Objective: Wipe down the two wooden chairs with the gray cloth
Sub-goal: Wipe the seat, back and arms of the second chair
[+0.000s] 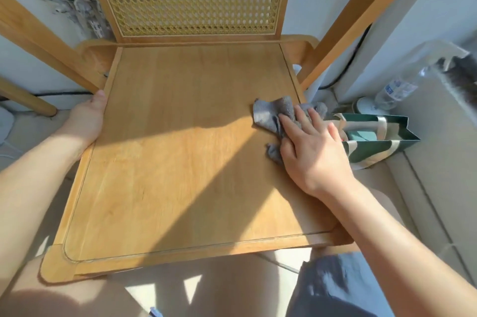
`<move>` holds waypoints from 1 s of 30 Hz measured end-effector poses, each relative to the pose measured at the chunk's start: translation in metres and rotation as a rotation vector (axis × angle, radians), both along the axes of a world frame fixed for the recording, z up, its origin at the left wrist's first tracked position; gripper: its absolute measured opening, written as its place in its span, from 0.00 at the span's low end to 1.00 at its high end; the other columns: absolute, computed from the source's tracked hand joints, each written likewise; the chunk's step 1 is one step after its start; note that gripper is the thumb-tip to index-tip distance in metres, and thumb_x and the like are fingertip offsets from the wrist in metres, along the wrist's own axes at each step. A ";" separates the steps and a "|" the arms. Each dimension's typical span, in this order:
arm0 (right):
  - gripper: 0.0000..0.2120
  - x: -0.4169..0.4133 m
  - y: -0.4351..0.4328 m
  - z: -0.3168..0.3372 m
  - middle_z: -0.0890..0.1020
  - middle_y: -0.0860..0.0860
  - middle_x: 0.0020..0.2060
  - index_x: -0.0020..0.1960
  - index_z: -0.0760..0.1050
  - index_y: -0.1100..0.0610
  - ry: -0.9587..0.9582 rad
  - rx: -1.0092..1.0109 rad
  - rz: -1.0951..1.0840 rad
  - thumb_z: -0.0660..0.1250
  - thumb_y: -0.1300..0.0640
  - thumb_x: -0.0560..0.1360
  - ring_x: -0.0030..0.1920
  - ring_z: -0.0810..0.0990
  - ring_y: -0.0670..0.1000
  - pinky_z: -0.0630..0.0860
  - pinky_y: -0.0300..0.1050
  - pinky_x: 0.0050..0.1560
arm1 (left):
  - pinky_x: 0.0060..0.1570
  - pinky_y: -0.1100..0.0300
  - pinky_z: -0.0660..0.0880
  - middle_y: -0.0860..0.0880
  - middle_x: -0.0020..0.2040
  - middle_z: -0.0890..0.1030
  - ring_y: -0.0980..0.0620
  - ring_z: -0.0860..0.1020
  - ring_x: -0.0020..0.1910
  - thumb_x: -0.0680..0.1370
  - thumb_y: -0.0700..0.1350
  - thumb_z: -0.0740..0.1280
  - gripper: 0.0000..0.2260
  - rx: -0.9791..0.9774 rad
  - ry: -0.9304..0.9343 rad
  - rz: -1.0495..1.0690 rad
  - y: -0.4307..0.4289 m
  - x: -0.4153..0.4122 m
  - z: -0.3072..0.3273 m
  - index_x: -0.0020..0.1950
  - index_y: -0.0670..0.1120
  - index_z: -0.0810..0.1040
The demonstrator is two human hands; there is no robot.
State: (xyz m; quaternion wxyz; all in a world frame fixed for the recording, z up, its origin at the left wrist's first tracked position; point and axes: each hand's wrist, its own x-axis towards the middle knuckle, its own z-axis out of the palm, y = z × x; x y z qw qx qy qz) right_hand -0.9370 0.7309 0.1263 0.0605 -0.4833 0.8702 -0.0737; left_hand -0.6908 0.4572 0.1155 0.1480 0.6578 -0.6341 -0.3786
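A wooden chair with a flat seat and a woven cane back fills the middle of the head view. A crumpled gray cloth lies on the seat near its right edge. My right hand presses flat on the cloth with straight fingers. My left hand grips the seat's left edge, thumb on top and the other fingers hidden below it. Only this one chair is fully visible; a wooden leg shows at the left.
A green and cream paper bag stands on the floor right of the chair. Behind it lies a clear plastic bottle. Slanted wooden frame bars flank the chair back. A pale wall is close behind. My knees are under the seat's front edge.
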 end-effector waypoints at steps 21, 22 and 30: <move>0.25 0.141 -0.183 0.002 0.55 0.46 0.78 0.75 0.58 0.46 -0.172 -0.069 0.575 0.51 0.45 0.79 0.78 0.49 0.50 0.43 0.62 0.74 | 0.69 0.50 0.64 0.39 0.70 0.71 0.40 0.69 0.70 0.84 0.47 0.52 0.19 0.130 0.267 -0.003 -0.008 0.006 -0.013 0.72 0.39 0.67; 0.24 0.138 -0.197 0.001 0.55 0.45 0.78 0.75 0.57 0.46 -0.178 -0.070 0.568 0.51 0.45 0.79 0.78 0.49 0.49 0.43 0.63 0.74 | 0.70 0.52 0.63 0.38 0.71 0.69 0.40 0.67 0.71 0.84 0.43 0.53 0.18 0.128 0.308 0.046 -0.008 0.005 -0.015 0.72 0.38 0.66; 0.20 0.126 -0.291 -0.007 0.73 0.48 0.67 0.68 0.67 0.49 -0.135 -0.255 0.422 0.57 0.49 0.76 0.70 0.65 0.52 0.60 0.57 0.69 | 0.62 0.65 0.56 0.51 0.72 0.68 0.54 0.64 0.71 0.84 0.51 0.48 0.19 0.008 0.280 -0.118 -0.005 0.008 -0.015 0.74 0.50 0.66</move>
